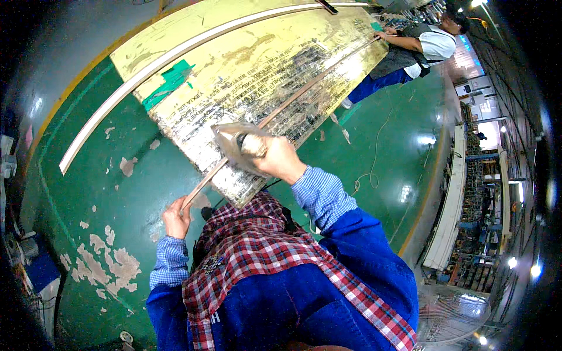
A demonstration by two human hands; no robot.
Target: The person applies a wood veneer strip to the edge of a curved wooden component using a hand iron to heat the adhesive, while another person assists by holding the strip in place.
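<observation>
My left hand (175, 217) pinches the near end of a long thin strip (304, 88) that runs along the edge of a long yellow worktable (246, 64). My right hand (275, 157) grips the handle of a metal flat iron (234, 143), its sole pressed on the strip near the table's near corner. At the far end of the strip, another person (410, 52) in a white shirt and dark apron holds it with a hand.
A long pale curved moulding (175, 55) lies along the table's far side, near green tape patches (170, 82). Green floor with worn patches (111, 257) surrounds the table. A cord (374, 158) trails on the floor. Shelving and benches (468, 193) stand at right, and a fan (451, 313) at lower right.
</observation>
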